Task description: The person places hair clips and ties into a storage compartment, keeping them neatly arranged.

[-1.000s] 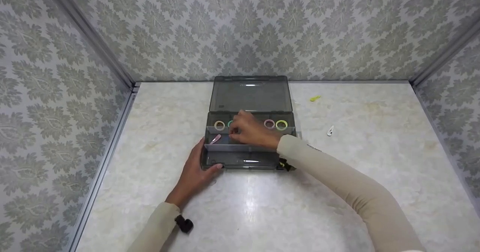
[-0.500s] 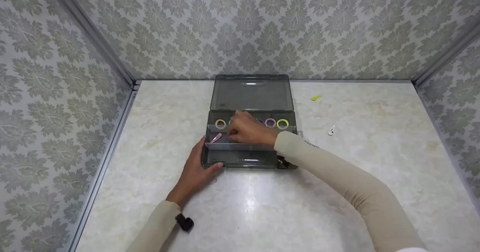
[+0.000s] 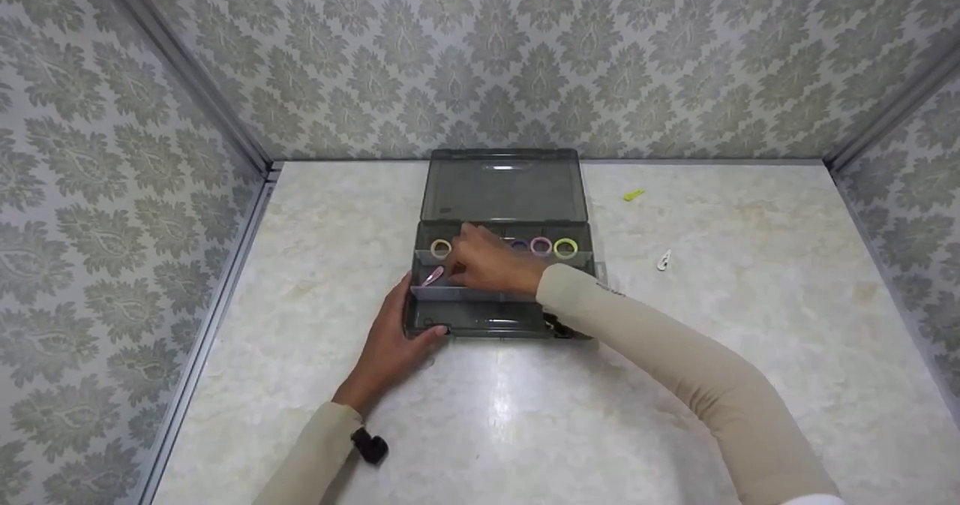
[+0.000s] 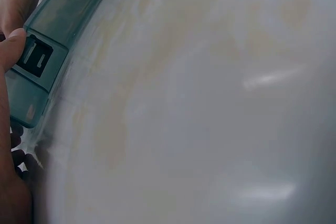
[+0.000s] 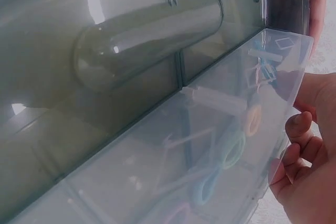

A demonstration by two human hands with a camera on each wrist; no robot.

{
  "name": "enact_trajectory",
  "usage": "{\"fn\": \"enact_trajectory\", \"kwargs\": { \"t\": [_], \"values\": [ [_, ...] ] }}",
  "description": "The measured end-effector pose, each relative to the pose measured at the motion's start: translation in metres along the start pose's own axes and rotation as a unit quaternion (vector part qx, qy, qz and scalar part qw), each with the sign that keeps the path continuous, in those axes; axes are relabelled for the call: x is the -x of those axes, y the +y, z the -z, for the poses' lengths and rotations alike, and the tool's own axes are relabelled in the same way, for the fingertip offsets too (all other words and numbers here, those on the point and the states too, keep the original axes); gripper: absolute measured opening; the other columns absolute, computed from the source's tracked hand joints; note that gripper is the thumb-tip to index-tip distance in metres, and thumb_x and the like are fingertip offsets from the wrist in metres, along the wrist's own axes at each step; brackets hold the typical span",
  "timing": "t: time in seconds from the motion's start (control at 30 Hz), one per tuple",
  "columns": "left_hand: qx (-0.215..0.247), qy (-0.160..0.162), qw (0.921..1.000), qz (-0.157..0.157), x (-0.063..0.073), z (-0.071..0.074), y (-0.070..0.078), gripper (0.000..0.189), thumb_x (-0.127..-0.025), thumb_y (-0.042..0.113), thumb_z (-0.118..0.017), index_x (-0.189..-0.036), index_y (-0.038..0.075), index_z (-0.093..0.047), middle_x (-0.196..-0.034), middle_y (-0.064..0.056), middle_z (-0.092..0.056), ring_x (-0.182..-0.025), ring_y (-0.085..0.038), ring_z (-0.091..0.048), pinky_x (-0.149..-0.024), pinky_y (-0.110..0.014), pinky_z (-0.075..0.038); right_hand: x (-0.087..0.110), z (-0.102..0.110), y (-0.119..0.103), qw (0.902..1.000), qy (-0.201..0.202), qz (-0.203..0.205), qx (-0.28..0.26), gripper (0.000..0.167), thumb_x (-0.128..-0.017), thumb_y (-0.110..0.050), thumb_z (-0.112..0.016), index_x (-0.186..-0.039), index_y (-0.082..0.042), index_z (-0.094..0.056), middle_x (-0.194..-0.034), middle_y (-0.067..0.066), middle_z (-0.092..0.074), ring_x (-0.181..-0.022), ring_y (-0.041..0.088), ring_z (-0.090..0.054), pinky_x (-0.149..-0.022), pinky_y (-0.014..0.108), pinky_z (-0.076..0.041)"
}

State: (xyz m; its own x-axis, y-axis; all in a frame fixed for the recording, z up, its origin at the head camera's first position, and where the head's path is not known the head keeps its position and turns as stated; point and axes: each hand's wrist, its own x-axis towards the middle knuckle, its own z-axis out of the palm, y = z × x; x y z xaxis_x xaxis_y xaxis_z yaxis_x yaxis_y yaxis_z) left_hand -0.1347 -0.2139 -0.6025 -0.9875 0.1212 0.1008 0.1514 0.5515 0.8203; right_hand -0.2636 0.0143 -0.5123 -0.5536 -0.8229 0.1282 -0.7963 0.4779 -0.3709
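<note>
At the left, we see the wall (image 3: 112,190) meeting the table (image 3: 300,265), a broad stretch of which runs from that edge to the left hand (image 3: 394,340); its thumb and fingers clasp the near left corner of the box (image 3: 487,317). The lid (image 3: 502,190) is folded back toward the rear wall (image 3: 495,55). A peach ring (image 3: 432,248) sits in the back row, and a pink clip (image 3: 433,275) lies in the middle compartment. The right hand (image 3: 491,261) has shifted leftward since the earlier frames, reaching just beside that clip and uncovering more of the purple ring (image 3: 520,244). Its fingers are curled, though we cannot tell whether they pinch anything. Farther right, we find a pink ring (image 3: 532,247) and a yellow ring (image 3: 556,247), the right sleeve (image 3: 645,325) crossing and hiding part of the box's right side, then a yellow clip (image 3: 634,195) and, nearer us, a white clip (image 3: 664,260) on the table.
</note>
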Motion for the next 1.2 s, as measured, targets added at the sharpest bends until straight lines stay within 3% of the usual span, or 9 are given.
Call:
{"fn": "enact_trajectory", "kwargs": {
  "t": [0.37,0.57,0.73,0.77,0.83,0.97,1.13,1.2],
  "values": [
    [-0.006,-0.004,0.9999,0.009,0.000,0.000,0.001,0.113,-0.094,0.053,-0.087,-0.178,0.020,-0.019,-0.177,-0.011,-0.033,-0.165,-0.030,-0.030,-0.132,-0.055,-0.027,0.005,0.003,0.006,0.9995,0.021,0.014,-0.019,0.006,-0.095,-0.008,-0.084,-0.097,-0.009,-0.088,-0.088,0.005,-0.078,-0.085,0.026,-0.059,-0.082,0.048,-0.045],
    [-0.010,-0.005,0.9999,0.013,0.000,0.000,0.003,0.115,-0.093,0.057,-0.086,-0.178,0.021,-0.018,-0.178,-0.012,-0.032,-0.165,-0.031,-0.029,-0.133,-0.056,-0.026,0.017,0.015,0.014,0.9985,0.018,-0.008,-0.051,0.010,-0.100,-0.010,-0.080,-0.104,-0.005,-0.088,-0.092,0.009,-0.075,-0.087,0.024,-0.053,-0.081,0.041,-0.041],
    [-0.010,-0.005,0.9998,0.019,0.000,-0.001,0.003,0.116,-0.093,0.060,-0.085,-0.178,0.021,-0.017,-0.178,-0.010,-0.031,-0.166,-0.030,-0.028,-0.134,-0.055,-0.025,0.026,0.019,0.024,0.9960,0.027,-0.017,-0.084,0.011,-0.100,-0.009,-0.080,-0.105,-0.002,-0.087,-0.093,0.010,-0.076,-0.086,0.025,-0.058,-0.093,0.048,-0.044],
    [-0.008,-0.005,0.9998,0.019,0.000,-0.001,0.003,0.116,-0.092,0.060,-0.085,-0.178,0.020,-0.017,-0.178,-0.011,-0.031,-0.166,-0.030,-0.028,-0.134,-0.055,-0.025,0.028,0.020,0.026,0.9955,0.031,-0.017,-0.088,0.010,-0.100,-0.009,-0.081,-0.104,-0.002,-0.087,-0.092,0.010,-0.076,-0.084,0.024,-0.059,-0.100,0.050,-0.046],
    [-0.005,-0.003,0.9999,0.016,0.000,-0.001,0.002,0.117,-0.092,0.060,-0.086,-0.178,0.020,-0.017,-0.178,-0.012,-0.032,-0.166,-0.031,-0.028,-0.133,-0.056,-0.025,0.032,0.020,0.030,0.9938,0.037,-0.017,-0.103,0.009,-0.099,-0.008,-0.082,-0.102,-0.001,-0.087,-0.089,0.010,-0.074,-0.082,0.024,-0.060,-0.115,0.057,-0.043],
    [0.001,0.000,0.9999,0.012,0.000,0.000,0.003,0.117,-0.092,0.057,-0.088,-0.178,0.021,-0.018,-0.178,-0.012,-0.033,-0.165,-0.032,-0.029,-0.133,-0.056,-0.026,0.041,0.020,0.038,0.9872,0.053,-0.022,-0.149,0.008,-0.096,-0.004,-0.083,-0.102,0.000,-0.086,-0.087,0.010,-0.072,-0.079,0.023,-0.060,-0.125,0.068,-0.033],
    [-0.004,-0.001,0.9998,0.017,0.000,0.000,0.004,0.114,-0.093,0.056,-0.087,-0.178,0.022,-0.019,-0.178,-0.011,-0.032,-0.165,-0.031,-0.029,-0.133,-0.055,-0.025,0.055,0.021,0.048,0.9763,0.066,-0.046,-0.201,0.010,-0.096,-0.005,-0.085,-0.104,0.000,-0.086,-0.084,0.006,-0.070,-0.076,0.018,-0.056,-0.127,0.065,-0.030],
    [-0.006,-0.004,0.9998,0.021,0.000,0.000,0.005,0.113,-0.093,0.055,-0.087,-0.178,0.023,-0.019,-0.178,-0.010,-0.031,-0.166,-0.030,-0.028,-0.134,-0.055,-0.025,0.061,0.023,0.050,0.9733,0.068,-0.055,-0.212,0.012,-0.097,-0.007,-0.085,-0.106,0.000,-0.086,-0.083,0.006,-0.068,-0.077,0.019,-0.052,-0.116,0.055,-0.039]
  ]
}}
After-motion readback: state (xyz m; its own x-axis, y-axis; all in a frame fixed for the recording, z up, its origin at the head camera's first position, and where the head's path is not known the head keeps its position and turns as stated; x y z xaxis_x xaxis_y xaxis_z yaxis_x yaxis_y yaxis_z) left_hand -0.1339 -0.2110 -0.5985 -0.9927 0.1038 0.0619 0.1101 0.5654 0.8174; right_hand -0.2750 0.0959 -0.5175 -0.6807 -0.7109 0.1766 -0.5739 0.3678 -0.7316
